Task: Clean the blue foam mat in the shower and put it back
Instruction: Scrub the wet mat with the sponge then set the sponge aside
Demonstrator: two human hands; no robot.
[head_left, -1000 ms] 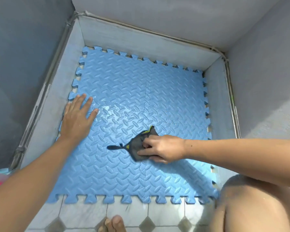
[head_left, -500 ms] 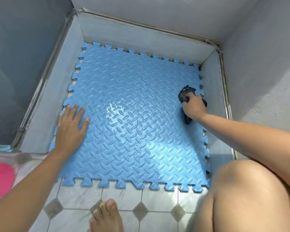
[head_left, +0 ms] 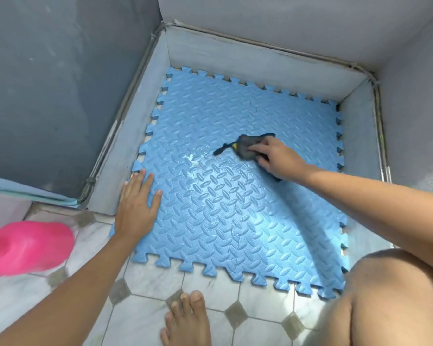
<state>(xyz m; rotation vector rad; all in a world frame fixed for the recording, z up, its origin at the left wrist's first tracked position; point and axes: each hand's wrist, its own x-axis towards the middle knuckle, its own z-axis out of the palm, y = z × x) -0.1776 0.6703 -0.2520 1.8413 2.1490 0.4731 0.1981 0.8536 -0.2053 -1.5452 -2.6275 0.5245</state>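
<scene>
The blue foam mat (head_left: 235, 211), with a tread pattern and jigsaw edges, lies flat on the shower floor between the low grey walls. A wet shiny patch shows left of its middle. My left hand (head_left: 136, 203) presses flat on the mat's left edge, fingers spread. My right hand (head_left: 273, 156) holds a dark grey cloth (head_left: 245, 146) with a yellow mark and a dark strap against the mat, a little beyond its middle.
A pink plastic container (head_left: 28, 247) sits on the tiled floor at the left. A low grey curb (head_left: 125, 151) rims the mat on three sides. My bare foot (head_left: 188, 320) and knee (head_left: 398, 295) are near the mat's front edge.
My right hand has swept the cloth from the mat's right edge back toward the middle. Before that it went from the middle to the right edge. My left hand stays planted.
</scene>
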